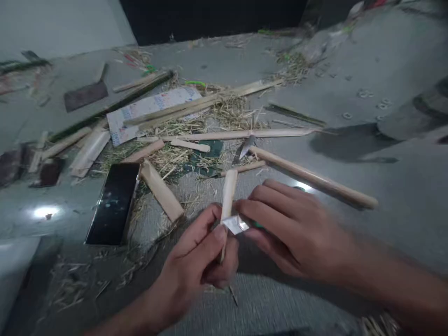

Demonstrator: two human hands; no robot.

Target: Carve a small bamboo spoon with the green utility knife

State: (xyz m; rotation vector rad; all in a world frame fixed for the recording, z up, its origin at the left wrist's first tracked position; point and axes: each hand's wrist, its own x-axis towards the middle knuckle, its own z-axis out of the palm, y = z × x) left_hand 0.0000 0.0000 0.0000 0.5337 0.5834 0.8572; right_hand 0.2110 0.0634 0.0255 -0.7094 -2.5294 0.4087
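Bamboo strip pinched upright between left fingers.

left hand grips bamboo stick upright | right hand presses small blade against it | floor littered with shavings

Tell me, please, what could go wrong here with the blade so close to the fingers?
The blade in the right hand sits against the left hand thumb; a slip could cut it. The thin bamboo stick might split or splinter. The loose knife among the shavings could be touched unawares.
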